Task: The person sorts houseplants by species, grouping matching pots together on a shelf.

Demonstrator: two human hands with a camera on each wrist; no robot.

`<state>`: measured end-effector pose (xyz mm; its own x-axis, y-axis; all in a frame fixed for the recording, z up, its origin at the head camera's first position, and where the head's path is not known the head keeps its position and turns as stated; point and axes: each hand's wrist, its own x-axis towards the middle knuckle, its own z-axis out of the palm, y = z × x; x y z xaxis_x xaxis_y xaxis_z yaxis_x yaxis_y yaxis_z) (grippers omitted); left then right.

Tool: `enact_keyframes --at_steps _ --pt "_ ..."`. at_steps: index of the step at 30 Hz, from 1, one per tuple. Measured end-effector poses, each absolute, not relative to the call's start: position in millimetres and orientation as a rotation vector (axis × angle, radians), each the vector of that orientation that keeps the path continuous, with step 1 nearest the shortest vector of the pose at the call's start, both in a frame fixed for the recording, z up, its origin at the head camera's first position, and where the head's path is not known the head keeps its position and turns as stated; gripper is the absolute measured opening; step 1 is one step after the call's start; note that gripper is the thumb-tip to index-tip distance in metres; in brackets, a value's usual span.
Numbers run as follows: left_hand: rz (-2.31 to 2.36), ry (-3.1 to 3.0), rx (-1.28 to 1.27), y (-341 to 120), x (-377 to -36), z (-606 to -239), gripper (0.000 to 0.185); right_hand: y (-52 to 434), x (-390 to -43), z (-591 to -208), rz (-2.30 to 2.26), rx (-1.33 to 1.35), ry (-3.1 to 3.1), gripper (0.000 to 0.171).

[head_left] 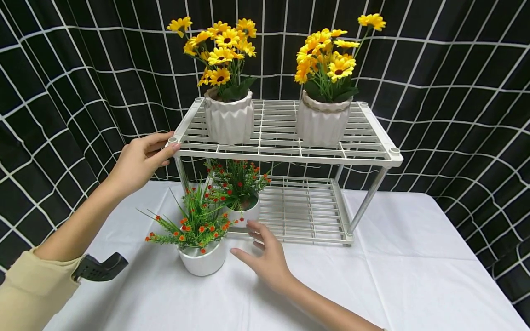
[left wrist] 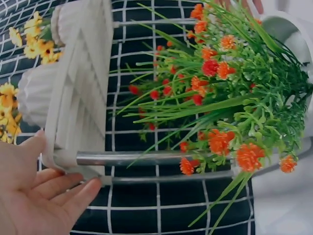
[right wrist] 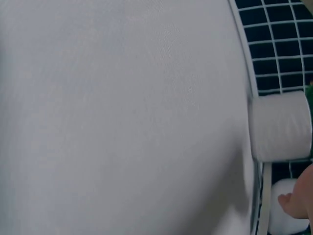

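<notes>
**Left hand on rack corner, right hand open beside front pot**

Black curtain with white grid (head_left: 455,92) behind everything. Bench under white cloth (head_left: 393,257) carries a white two-tier wire rack (head_left: 290,138), chrome legs. Top shelf: two white ribbed pots of yellow flowers, left one (head_left: 229,120) and right one (head_left: 323,123), standing apart, both upright. Lower shelf: small white pot with green stems and red-orange blooms (head_left: 242,209), at the left end. In front of the rack on the cloth, off the shelf: second small white pot with orange-flowered greenery (head_left: 203,259), upright, just beside the rack's front left leg.

Left hand (head_left: 141,161) grips the top shelf's front left corner; fingers (head_left: 167,151) curled lightly around the corner edge, thumb on top. The left wrist view shows the same: fingers (left wrist: 68,188) at the shelf corner by the chrome leg. Beige sleeve (head_left: 29,294) on left forearm, black wrist mount (head_left: 99,269) on it.

Right hand (head_left: 265,255) hovers over the cloth just right of the front pot, fingers spread and relaxed, holding nothing, near the pot but not touching. Right wrist view shows mostly white cloth, blurred.
</notes>
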<state>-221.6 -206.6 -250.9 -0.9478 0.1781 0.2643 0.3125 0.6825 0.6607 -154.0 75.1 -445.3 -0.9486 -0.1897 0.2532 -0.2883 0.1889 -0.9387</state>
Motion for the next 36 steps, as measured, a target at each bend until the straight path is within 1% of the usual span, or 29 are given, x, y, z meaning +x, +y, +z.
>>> enact_keyframes --at_steps 13,19,27,34,36 --pt "-1.2 -2.645 -0.36 -206 -221 -256 0.057 38 -146 -446 1.926 0.559 -2.399 0.067" --pt "-1.189 -2.602 -0.363 -207 -221 -256 0.056 24 -150 -449 1.97 0.532 -2.364 0.07" --pt "-1.202 -2.567 -0.356 -206 -223 -256 0.055 11 -151 -457 2.01 0.499 -2.297 0.079" --pt "-1.196 -2.579 -0.338 -206 -223 -256 0.055 -5 -145 -464 1.951 0.411 -2.301 0.1" --pt "-1.196 -2.579 -0.34 -206 -223 -257 0.055 -10 -144 -466 1.934 0.396 -2.284 0.102"
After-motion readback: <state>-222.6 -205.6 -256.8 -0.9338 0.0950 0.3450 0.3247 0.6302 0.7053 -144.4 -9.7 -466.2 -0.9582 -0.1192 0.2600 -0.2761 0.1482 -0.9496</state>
